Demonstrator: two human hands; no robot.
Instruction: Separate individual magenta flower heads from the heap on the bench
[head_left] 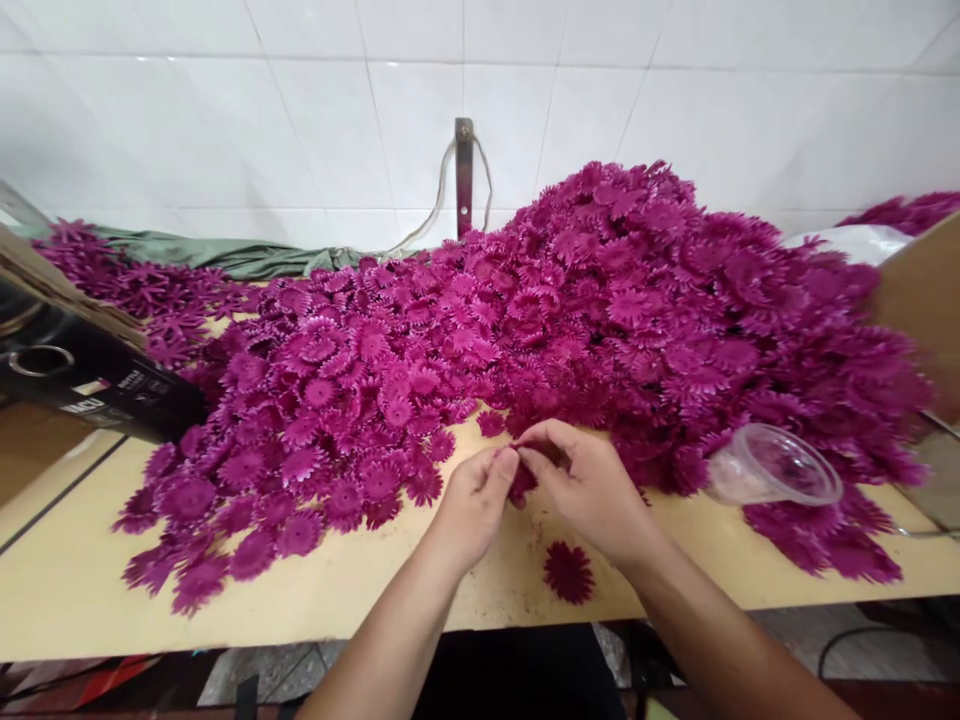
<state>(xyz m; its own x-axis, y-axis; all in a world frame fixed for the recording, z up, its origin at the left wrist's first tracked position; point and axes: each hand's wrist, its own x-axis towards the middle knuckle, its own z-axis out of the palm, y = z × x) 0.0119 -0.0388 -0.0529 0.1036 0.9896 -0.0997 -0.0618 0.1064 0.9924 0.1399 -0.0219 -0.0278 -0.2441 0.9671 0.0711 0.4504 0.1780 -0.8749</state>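
— Low in the middle of the head view, what are the 2 hands doing?

— The left hand [472, 505] and the right hand [592, 490] meet fingertip to fingertip just above the table [75, 580]. Each has thumb and forefinger pinched closed on 1 small magenta flower piece [523, 482]. The other fingers curl loosely, and the fingers hide most of the piece.

— Where is that piece in the frame?

— Just below centre, at the front foot of the flower pile [600, 320]. It is held a little clear of the tabletop.

— What lies nearest the hands?

— 1 loose flower [568, 572] lies flat on the table below the right hand, near the front edge. It is apart from the pile.

— And the pile itself?

— It fills the middle of the frame from left to right and is highest at upper right of centre. Flat single flowers spread out at lower left.

— Anything to the right?

— A clear plastic cup [772, 467] lies on its side against the pile at right of centre. A brown cardboard panel [922, 290] stands at the right edge, with a white bag [847, 240] behind the pile.

— To the left and behind?

— A black box [90, 385] sits at the left edge, touching the flowers. Green cloth [225, 255] lies along the white tiled wall [300, 120]. At top centre a metal bracket [464, 170] holds a loop of cord.
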